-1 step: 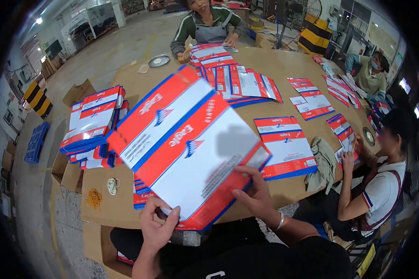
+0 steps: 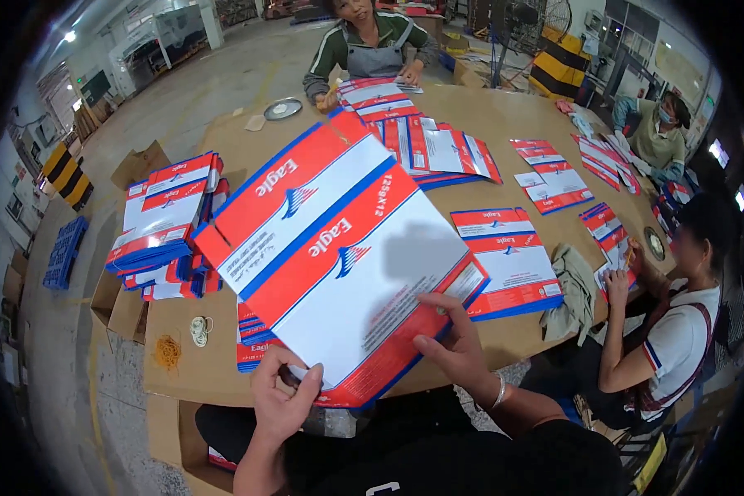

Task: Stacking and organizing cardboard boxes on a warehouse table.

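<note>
Printed sheet (image 2: pixel 331 322), red, white and blue: located above the near edge of the table (image 2: pixel 240 149), tilted, unfolded, not set down. The left hand (image 2: pixel 283 393) is clamped, thumb against fingers, on its near corner; the right hand (image 2: pixel 457 351) has thumb and forefinger on the printed face near one edge, and whether it clamps from behind cannot be told. Status, judged from the present layout: a thick stack (image 2: pixel 165 215) is piled at the table's left side; the sheet in hand lies on no pile; further sheets (image 2: pixel 504 264) lie in separate groups toward the table's right and far sides. Containers: an open carton (image 2: pixel 167 426) below the table's near left corner holds a red-and-white printed piece (image 2: pixel 221 459); a second carton (image 2: pixel 128 310) stands at the table's left edge, contents hidden; a metal dish (image 2: pixel 283 109) rests at the table's far left, contents unclear.
</note>
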The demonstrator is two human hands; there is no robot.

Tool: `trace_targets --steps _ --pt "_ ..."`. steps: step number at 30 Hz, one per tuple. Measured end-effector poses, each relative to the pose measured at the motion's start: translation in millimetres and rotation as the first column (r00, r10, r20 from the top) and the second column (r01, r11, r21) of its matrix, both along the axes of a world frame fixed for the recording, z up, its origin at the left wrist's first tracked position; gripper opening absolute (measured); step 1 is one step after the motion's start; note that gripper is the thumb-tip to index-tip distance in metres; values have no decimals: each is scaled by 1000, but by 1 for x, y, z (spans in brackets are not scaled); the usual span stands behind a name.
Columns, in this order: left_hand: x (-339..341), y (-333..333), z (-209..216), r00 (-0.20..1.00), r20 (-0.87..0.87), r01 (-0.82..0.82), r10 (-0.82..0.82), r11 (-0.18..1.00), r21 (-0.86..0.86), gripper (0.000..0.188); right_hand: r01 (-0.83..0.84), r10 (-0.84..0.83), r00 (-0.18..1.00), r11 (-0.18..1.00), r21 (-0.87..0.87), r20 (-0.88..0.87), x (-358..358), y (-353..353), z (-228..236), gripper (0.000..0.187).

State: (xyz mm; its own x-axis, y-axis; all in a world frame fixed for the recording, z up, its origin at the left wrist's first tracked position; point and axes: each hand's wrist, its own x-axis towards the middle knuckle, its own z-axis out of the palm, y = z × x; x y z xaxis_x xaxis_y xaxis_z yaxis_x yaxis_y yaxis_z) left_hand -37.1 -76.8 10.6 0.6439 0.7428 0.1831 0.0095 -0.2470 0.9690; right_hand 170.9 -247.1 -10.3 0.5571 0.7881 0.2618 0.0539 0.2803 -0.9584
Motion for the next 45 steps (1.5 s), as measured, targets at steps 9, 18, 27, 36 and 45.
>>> trace_targets --steps 9,18,27,36,45 --pt "37 8 6 981 -68 192 -180 946 261 23 230 -229 972 973 11 -60 7 -14 8 47" --pt "53 2 12 980 -71 194 -184 966 172 22 199 -208 964 978 67 168 5 -20 2 42" --pt "63 -1 18 977 -114 200 -177 949 241 24 198 -199 962 980 27 188 -1 -18 -1 33" --pt "62 14 7 997 -80 41 9 804 593 42 519 -501 847 851 -76 177 21 -42 -13 26" --pt "8 120 -68 867 -437 134 240 733 667 57 537 -564 773 826 -171 -291 156 -102 -60 36"
